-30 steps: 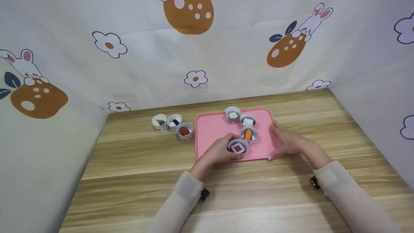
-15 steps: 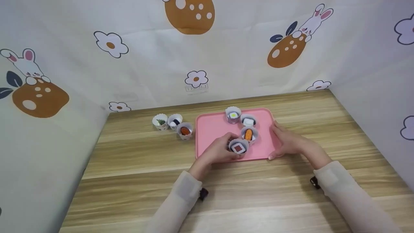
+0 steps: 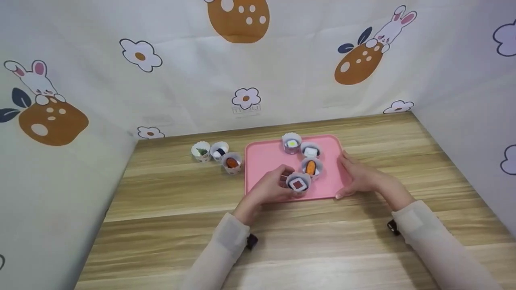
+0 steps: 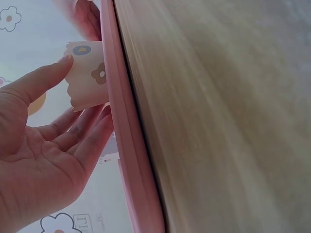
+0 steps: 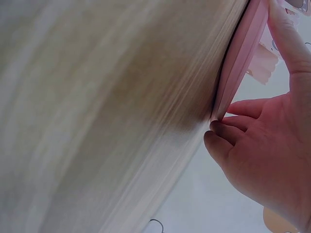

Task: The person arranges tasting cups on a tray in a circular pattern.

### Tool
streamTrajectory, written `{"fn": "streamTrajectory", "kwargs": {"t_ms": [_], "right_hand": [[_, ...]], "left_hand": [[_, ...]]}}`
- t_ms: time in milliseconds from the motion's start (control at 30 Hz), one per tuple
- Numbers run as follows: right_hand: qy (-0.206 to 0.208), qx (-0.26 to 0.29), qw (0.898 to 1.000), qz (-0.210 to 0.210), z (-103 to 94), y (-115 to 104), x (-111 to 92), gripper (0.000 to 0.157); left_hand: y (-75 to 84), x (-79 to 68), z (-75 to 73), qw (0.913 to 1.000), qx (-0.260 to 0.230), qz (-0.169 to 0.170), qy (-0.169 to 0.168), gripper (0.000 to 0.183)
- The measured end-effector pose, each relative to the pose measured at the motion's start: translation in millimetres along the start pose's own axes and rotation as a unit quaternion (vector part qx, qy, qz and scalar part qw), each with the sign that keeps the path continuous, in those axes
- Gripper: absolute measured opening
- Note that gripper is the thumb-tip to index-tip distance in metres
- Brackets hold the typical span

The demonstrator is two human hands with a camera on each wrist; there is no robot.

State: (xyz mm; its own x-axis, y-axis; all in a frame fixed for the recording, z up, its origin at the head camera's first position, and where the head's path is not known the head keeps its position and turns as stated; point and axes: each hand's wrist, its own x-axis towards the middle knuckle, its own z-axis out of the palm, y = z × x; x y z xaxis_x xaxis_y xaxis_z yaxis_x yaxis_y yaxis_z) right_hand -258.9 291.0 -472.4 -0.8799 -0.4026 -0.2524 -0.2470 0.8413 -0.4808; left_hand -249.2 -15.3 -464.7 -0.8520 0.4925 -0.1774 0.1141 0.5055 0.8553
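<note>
In the head view a paper cup holding a square toy sushi roll [image 3: 298, 184] stands at the front of the pink tray [image 3: 262, 155]. My left hand [image 3: 269, 186] is beside that cup with loosely spread fingers. In the left wrist view, my thumb tip touches the scalloped rim of the paper cup [image 4: 87, 80], and the other fingers lie along its far side. My right hand [image 3: 360, 177] holds the tray's right end, its thumb at the front corner and fingers along the side. The right wrist view has the right hand [image 5: 272, 141] against the tray's edge [image 5: 240, 58].
Behind on the tray stand cups with orange-topped sushi [image 3: 311, 167], a white piece [image 3: 311, 152] and a yellow-centred roll [image 3: 292, 143]. Left of the tray, three more cups, including one with red topping [image 3: 231, 163], stand on the wooden table [image 3: 177, 193]. A patterned curtain [image 3: 193, 80] surrounds it.
My left hand has drawn back slightly to the left and its fingers have loosened from the cup, which stays in place on the tray. My right hand has not moved.
</note>
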Motion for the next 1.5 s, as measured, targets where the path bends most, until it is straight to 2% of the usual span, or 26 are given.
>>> {"fn": "streamTrajectory", "kwargs": {"t_ms": [200, 400, 900, 1100, 1500], "right_hand": [[-0.002, -0.003, 1.0, 0.0, -0.3, -1, 0, 0.134], [-0.003, -0.002, 1.0, 0.004, -0.3, 0, 0, 0.134], [-0.009, 0.002, 1.0, 0.012, -0.3, -2, 0, 0.134], [-0.001, -0.006, 1.0, 0.001, -0.8, -3, -1, 0.133], [0.005, -0.009, 1.0, -0.006, 0.3, -2, 1, 0.134]], "left_hand": [[-2.5, -2.2, -4.7, 0.9997, 0.013, 0.021, 0.006, 0.063], [-4.7, -4.4, -11.0, 0.9995, 0.006, 0.027, 0.013, 0.063], [-12.7, -13.5, -29.1, 0.9989, -0.013, 0.022, 0.04, 0.056], [-18.2, -15.1, -38.0, 0.9969, -0.022, 0.036, 0.066, 0.054], [-26.5, -23.5, -58.8, 0.9914, -0.048, 0.038, 0.115, 0.052]]}}
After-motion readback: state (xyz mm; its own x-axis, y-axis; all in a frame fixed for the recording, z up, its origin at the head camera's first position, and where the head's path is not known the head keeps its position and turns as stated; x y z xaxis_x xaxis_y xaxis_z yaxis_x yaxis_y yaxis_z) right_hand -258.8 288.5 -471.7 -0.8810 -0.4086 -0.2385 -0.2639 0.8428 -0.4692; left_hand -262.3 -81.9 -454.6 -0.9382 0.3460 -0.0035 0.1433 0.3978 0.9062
